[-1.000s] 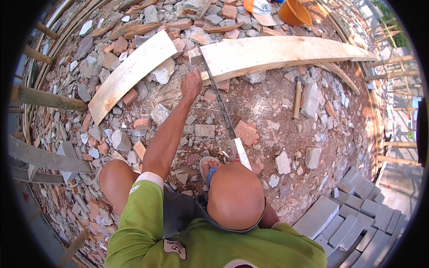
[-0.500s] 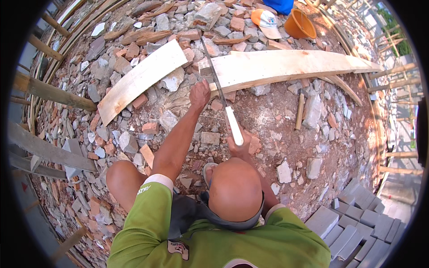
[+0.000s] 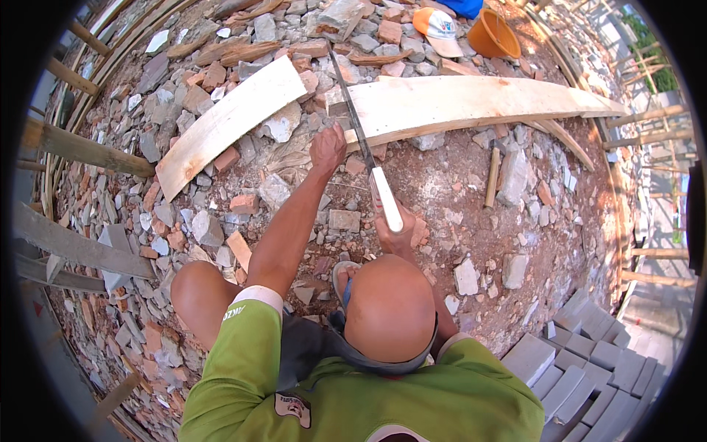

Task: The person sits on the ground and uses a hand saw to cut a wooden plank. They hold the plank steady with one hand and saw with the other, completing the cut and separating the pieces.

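Observation:
My right hand (image 3: 395, 230) is closed around the white handle of a handsaw (image 3: 386, 200), partly hidden under it. The saw's long dark blade points away from me and crosses the left end of a wide pale plank (image 3: 471, 103). My left hand (image 3: 328, 149) is beside the blade at the plank's near left corner, fingers curled. Whatever those fingers grip, if anything, is hidden. Farther left, a shorter pale board (image 3: 232, 125) lies slanted on the rubble, apart from the plank.
Broken bricks and stones cover the ground. A hammer (image 3: 493, 177) lies right of the plank's near edge. Beyond it are a cap (image 3: 440, 31) and an orange bucket (image 3: 493, 35). Grey blocks (image 3: 582, 368) are stacked at lower right; wooden poles (image 3: 96, 151) stick out at left.
The saw has slid a little farther from me across the plank, my right hand moving with it. My left hand's fingers have shifted slightly upward beside the blade.

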Demonstrator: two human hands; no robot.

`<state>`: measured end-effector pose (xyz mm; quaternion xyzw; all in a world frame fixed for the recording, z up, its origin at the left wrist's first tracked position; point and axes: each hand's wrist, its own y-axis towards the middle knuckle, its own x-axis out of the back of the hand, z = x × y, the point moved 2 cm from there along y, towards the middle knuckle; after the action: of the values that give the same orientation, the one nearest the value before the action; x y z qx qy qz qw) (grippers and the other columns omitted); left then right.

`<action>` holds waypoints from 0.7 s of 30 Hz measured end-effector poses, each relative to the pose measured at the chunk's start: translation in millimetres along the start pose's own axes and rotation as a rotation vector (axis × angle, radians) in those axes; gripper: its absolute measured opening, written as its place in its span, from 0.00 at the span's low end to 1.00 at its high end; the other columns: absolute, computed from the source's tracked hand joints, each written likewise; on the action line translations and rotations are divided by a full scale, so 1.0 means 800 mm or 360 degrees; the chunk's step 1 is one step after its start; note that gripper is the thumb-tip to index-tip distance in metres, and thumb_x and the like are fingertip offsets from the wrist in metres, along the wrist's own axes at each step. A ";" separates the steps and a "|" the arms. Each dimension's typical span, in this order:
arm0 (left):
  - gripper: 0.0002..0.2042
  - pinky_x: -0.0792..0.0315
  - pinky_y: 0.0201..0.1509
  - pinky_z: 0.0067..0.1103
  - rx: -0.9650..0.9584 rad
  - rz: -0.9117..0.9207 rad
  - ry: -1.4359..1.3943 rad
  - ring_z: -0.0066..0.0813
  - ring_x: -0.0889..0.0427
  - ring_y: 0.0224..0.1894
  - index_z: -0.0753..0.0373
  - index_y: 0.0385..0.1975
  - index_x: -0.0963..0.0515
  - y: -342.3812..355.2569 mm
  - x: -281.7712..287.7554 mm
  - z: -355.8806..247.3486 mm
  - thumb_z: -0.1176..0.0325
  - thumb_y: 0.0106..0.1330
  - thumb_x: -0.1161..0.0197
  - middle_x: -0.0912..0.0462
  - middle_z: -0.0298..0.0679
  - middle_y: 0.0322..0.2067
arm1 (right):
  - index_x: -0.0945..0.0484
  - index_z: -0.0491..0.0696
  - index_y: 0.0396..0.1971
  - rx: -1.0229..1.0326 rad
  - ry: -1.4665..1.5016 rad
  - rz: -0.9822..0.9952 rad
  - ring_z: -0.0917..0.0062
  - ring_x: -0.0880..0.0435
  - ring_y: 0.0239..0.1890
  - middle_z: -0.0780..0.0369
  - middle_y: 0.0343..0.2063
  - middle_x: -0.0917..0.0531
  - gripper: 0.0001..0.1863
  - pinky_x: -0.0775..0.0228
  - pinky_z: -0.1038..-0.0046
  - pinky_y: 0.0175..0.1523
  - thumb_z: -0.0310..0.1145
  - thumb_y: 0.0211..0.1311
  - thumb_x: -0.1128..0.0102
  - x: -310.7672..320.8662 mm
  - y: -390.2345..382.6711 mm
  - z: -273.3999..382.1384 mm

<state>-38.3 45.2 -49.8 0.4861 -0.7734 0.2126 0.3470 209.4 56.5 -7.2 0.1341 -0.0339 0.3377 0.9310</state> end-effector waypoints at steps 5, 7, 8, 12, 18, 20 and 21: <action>0.31 0.24 0.41 0.48 0.0005 0.0014 -0.0043 0.65 0.17 0.33 0.74 0.23 0.18 -0.015 -0.006 -0.004 0.52 0.74 0.58 0.20 0.66 0.26 | 0.25 0.34 0.57 -0.0055 -0.0199 0.0035 0.83 0.17 0.32 0.60 0.34 0.15 0.29 0.25 0.79 0.36 0.20 0.50 0.42 0.054 -0.104 0.007; 0.31 0.24 0.41 0.48 0.0041 0.0021 -0.0023 0.65 0.17 0.32 0.74 0.24 0.18 -0.013 -0.012 0.004 0.52 0.74 0.58 0.20 0.65 0.25 | 0.25 0.34 0.56 -0.0063 -0.0209 0.0052 0.83 0.18 0.32 0.60 0.34 0.15 0.28 0.25 0.79 0.36 0.20 0.50 0.42 0.054 -0.109 0.002; 0.30 0.24 0.42 0.48 0.0030 -0.0002 -0.0034 0.65 0.17 0.32 0.73 0.24 0.18 0.003 -0.009 0.001 0.52 0.74 0.58 0.20 0.65 0.25 | 0.25 0.33 0.56 -0.0061 -0.0216 0.0056 0.83 0.18 0.32 0.60 0.34 0.15 0.28 0.25 0.79 0.36 0.20 0.50 0.42 0.054 -0.117 0.010; 0.31 0.24 0.42 0.48 -0.0002 0.0077 -0.0052 0.65 0.17 0.33 0.73 0.24 0.18 0.010 -0.005 -0.016 0.51 0.74 0.59 0.19 0.65 0.25 | 0.25 0.33 0.54 -0.0094 -0.0195 0.0038 0.83 0.18 0.32 0.59 0.34 0.15 0.26 0.25 0.79 0.35 0.20 0.51 0.41 0.048 -0.076 0.013; 0.31 0.25 0.45 0.49 0.0145 -0.0024 -0.0069 0.68 0.18 0.36 0.74 0.25 0.18 0.009 -0.014 -0.002 0.50 0.74 0.58 0.20 0.68 0.28 | 0.24 0.31 0.52 -0.0084 -0.0120 0.0039 0.82 0.18 0.32 0.57 0.35 0.15 0.24 0.25 0.79 0.35 0.20 0.52 0.41 0.072 -0.127 -0.025; 0.31 0.25 0.46 0.50 0.0156 0.0000 -0.0098 0.68 0.18 0.36 0.74 0.26 0.18 -0.005 -0.009 -0.007 0.51 0.74 0.58 0.20 0.69 0.29 | 0.24 0.31 0.51 -0.0070 -0.0047 0.0027 0.82 0.18 0.32 0.57 0.35 0.15 0.23 0.25 0.79 0.35 0.20 0.53 0.41 0.054 -0.097 -0.013; 0.31 0.25 0.46 0.49 0.0141 0.0037 -0.0080 0.69 0.19 0.37 0.74 0.27 0.18 -0.002 -0.005 -0.012 0.51 0.74 0.59 0.20 0.69 0.29 | 0.26 0.36 0.59 0.0158 -0.0105 -0.0065 0.86 0.21 0.24 0.62 0.23 0.17 0.31 0.28 0.80 0.28 0.21 0.49 0.42 0.018 -0.032 0.005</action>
<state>-32.8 53.6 -46.8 0.4970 -0.7773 0.2385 0.3032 236.8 45.2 -7.3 0.1917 -0.0450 0.3155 0.9283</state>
